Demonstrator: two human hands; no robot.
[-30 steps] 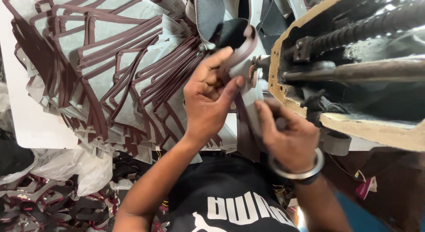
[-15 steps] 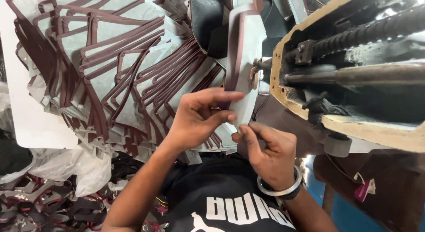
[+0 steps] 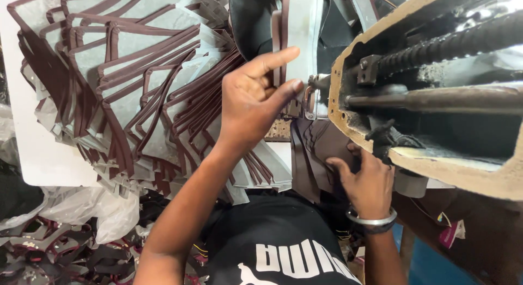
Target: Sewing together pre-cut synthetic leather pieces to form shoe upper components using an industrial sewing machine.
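Note:
My left hand (image 3: 253, 102) pinches a long grey piece with a dark brown edge (image 3: 302, 29) between thumb and forefinger, holding it against the small metal foot (image 3: 311, 102) of the sewing machine (image 3: 436, 94). My right hand (image 3: 366, 181), with a metal bangle on the wrist, lies lower and to the right, under the machine's edge. Its fingers curl on a dark brown folded piece (image 3: 316, 154) that hangs below the foot.
A big fanned pile of grey cut pieces with brown borders (image 3: 125, 72) covers the white table (image 3: 38, 154) at the left. Scraps and a clear plastic bag (image 3: 81, 209) lie below it. The machine's body with a threaded rod fills the right.
My left hand has risen and pushed the grey piece up to the machine's foot. My right hand has slid right and down, from beside the left hand to under the machine's edge.

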